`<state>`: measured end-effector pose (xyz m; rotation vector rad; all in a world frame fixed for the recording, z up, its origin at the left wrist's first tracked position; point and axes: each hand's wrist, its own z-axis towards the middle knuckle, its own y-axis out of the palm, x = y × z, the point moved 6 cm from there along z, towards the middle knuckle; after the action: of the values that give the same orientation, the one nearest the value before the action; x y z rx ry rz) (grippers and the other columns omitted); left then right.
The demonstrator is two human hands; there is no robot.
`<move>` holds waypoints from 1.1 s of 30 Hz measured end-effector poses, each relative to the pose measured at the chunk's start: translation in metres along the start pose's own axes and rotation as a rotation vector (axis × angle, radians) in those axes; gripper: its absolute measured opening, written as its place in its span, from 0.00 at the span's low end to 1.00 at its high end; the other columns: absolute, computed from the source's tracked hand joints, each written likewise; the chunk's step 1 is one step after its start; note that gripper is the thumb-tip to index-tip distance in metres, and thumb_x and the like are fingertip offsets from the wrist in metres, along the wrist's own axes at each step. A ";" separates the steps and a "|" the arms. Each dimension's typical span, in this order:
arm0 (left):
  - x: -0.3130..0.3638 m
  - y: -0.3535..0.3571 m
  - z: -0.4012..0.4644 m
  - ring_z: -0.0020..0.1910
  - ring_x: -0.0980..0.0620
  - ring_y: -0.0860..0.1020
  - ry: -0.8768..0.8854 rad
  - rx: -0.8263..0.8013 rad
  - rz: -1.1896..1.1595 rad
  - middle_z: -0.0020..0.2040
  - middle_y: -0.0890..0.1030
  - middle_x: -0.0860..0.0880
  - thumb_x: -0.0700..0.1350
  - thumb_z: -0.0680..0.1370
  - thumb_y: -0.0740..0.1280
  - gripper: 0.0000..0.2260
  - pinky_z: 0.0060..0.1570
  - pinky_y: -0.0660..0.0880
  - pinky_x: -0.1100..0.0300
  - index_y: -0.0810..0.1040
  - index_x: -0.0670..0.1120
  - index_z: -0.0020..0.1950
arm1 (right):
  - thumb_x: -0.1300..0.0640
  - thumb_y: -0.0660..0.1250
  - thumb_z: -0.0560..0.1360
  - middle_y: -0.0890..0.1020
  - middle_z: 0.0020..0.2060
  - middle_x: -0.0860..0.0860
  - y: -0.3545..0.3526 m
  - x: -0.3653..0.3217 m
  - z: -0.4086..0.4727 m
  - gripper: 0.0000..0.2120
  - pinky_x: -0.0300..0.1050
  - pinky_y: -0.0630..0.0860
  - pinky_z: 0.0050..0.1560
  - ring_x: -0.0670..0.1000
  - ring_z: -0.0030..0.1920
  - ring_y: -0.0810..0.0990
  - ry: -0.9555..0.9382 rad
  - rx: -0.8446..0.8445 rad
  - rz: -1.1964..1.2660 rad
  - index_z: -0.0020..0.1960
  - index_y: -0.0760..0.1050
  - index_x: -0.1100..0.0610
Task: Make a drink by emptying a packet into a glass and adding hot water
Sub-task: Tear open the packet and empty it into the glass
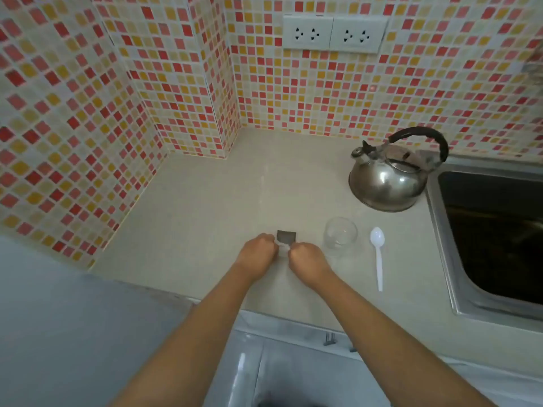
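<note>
Fingers (271, 240) of the left hand (256, 255) and of the right hand (305, 259) are pinched on the near end of the packet (286, 237), one at each side, held over the counter (205, 207). Its long axis runs away from the person, dark far end pointing toward the wall. Both hands are equally near. Judged step: tearing it open. Just right stands the empty glass (340, 235), then the spoon (378, 254); farther back, the kettle (388, 177)

Small dark packet (286, 236) pinched upright, empty clear glass (340, 236) just right, steel kettle (389, 180) behind
</note>
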<state>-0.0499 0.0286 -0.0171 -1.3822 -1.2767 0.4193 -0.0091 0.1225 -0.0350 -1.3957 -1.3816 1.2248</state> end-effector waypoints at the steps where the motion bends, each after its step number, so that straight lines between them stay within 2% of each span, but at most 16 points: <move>1: 0.000 0.001 0.000 0.48 0.39 0.77 0.004 0.004 0.000 0.50 0.77 0.38 0.39 0.75 0.61 0.05 0.41 0.64 0.56 0.74 0.38 0.46 | 0.67 0.58 0.72 0.81 0.48 0.63 0.003 0.001 0.002 0.12 0.50 0.74 0.44 0.62 0.48 0.81 0.024 -0.014 0.001 0.49 0.78 0.66; 5: 0.001 -0.001 -0.003 0.48 0.40 0.77 0.010 0.005 0.032 0.48 0.78 0.39 0.40 0.76 0.62 0.07 0.40 0.65 0.57 0.77 0.37 0.46 | 0.65 0.62 0.70 0.82 0.43 0.63 -0.011 0.002 0.000 0.08 0.49 0.74 0.39 0.62 0.43 0.82 0.091 0.035 0.076 0.44 0.78 0.66; 7: -0.001 -0.004 -0.005 0.49 0.41 0.78 0.025 0.006 0.034 0.49 0.79 0.41 0.41 0.76 0.62 0.09 0.40 0.65 0.57 0.80 0.38 0.48 | 0.66 0.72 0.60 0.81 0.31 0.61 -0.016 0.001 -0.003 0.04 0.44 0.73 0.27 0.60 0.29 0.81 0.088 0.066 0.085 0.33 0.78 0.65; 8: 0.000 -0.008 -0.007 0.49 0.41 0.78 0.038 0.010 0.044 0.49 0.80 0.41 0.42 0.76 0.63 0.10 0.40 0.66 0.58 0.81 0.39 0.50 | 0.64 0.75 0.54 0.80 0.26 0.58 -0.019 0.001 -0.007 0.08 0.40 0.70 0.22 0.57 0.23 0.79 0.108 0.069 0.097 0.28 0.77 0.63; 9: 0.001 -0.011 -0.010 0.49 0.42 0.78 0.053 0.018 0.048 0.50 0.80 0.41 0.42 0.77 0.63 0.10 0.41 0.67 0.58 0.82 0.41 0.52 | 0.63 0.77 0.53 0.79 0.25 0.56 -0.026 -0.001 -0.009 0.09 0.38 0.68 0.20 0.56 0.22 0.78 0.100 0.127 0.071 0.27 0.77 0.62; 11: 0.006 -0.018 -0.016 0.49 0.42 0.79 0.096 0.031 0.058 0.49 0.80 0.41 0.44 0.78 0.62 0.11 0.42 0.69 0.56 0.82 0.43 0.53 | 0.61 0.70 0.64 0.81 0.34 0.58 -0.038 -0.009 -0.013 0.04 0.43 0.70 0.28 0.60 0.31 0.81 0.049 0.151 0.090 0.37 0.80 0.62; 13: 0.012 -0.027 -0.023 0.48 0.42 0.79 0.144 0.048 0.070 0.47 0.80 0.42 0.44 0.78 0.62 0.11 0.44 0.72 0.54 0.83 0.44 0.52 | 0.60 0.62 0.72 0.80 0.42 0.60 -0.043 -0.007 -0.016 0.10 0.47 0.68 0.35 0.62 0.39 0.80 0.074 0.185 0.139 0.45 0.80 0.63; 16: 0.020 -0.038 -0.035 0.47 0.44 0.79 0.165 0.076 0.054 0.47 0.82 0.43 0.42 0.77 0.63 0.11 0.47 0.76 0.53 0.84 0.44 0.51 | 0.57 0.61 0.74 0.79 0.42 0.58 -0.058 -0.005 -0.030 0.11 0.46 0.66 0.36 0.61 0.41 0.79 0.110 0.215 0.249 0.44 0.80 0.62; 20: 0.032 -0.045 -0.050 0.44 0.44 0.81 0.106 0.032 -0.071 0.44 0.84 0.44 0.40 0.76 0.62 0.10 0.47 0.78 0.52 0.84 0.42 0.47 | 0.59 0.63 0.72 0.82 0.45 0.56 -0.075 0.004 -0.052 0.10 0.46 0.73 0.42 0.58 0.45 0.80 0.164 0.233 0.457 0.48 0.82 0.58; 23: 0.043 -0.045 -0.059 0.37 0.47 0.82 0.043 -0.030 -0.306 0.41 0.84 0.41 0.37 0.75 0.63 0.09 0.45 0.82 0.54 0.83 0.40 0.47 | 0.59 0.66 0.71 0.83 0.44 0.52 -0.086 0.012 -0.073 0.09 0.45 0.75 0.43 0.53 0.44 0.80 0.219 0.285 0.601 0.48 0.83 0.55; 26: 0.056 -0.043 -0.067 0.30 0.52 0.80 -0.015 -0.121 -0.526 0.37 0.82 0.40 0.32 0.74 0.65 0.08 0.35 0.81 0.64 0.83 0.35 0.47 | 0.59 0.67 0.70 0.84 0.41 0.50 -0.087 0.021 -0.091 0.09 0.42 0.76 0.42 0.50 0.41 0.80 0.285 0.308 0.707 0.47 0.83 0.53; 29: 0.070 -0.039 -0.073 0.28 0.54 0.81 -0.050 -0.244 -0.677 0.37 0.82 0.39 0.30 0.73 0.65 0.06 0.31 0.78 0.67 0.81 0.32 0.47 | 0.59 0.69 0.70 0.81 0.37 0.49 -0.085 0.031 -0.109 0.11 0.45 0.78 0.44 0.51 0.38 0.81 0.370 0.361 0.868 0.51 0.81 0.52; 31: 0.081 -0.036 -0.075 0.27 0.55 0.80 -0.039 -0.288 -0.743 0.37 0.81 0.41 0.31 0.75 0.66 0.04 0.29 0.76 0.68 0.80 0.35 0.46 | 0.59 0.71 0.71 0.81 0.37 0.52 -0.085 0.040 -0.121 0.15 0.48 0.80 0.43 0.54 0.37 0.82 0.434 0.425 0.998 0.58 0.78 0.53; 33: 0.091 -0.034 -0.073 0.26 0.57 0.79 -0.027 -0.304 -0.790 0.36 0.81 0.43 0.34 0.76 0.66 0.06 0.29 0.76 0.69 0.79 0.40 0.40 | 0.58 0.72 0.71 0.82 0.36 0.55 -0.084 0.047 -0.131 0.15 0.45 0.79 0.36 0.54 0.33 0.83 0.504 0.449 1.105 0.57 0.77 0.57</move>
<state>0.0274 0.0620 0.0707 -0.9939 -1.8318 -0.3108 0.0976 0.1870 0.0694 -1.9804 0.1155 1.5229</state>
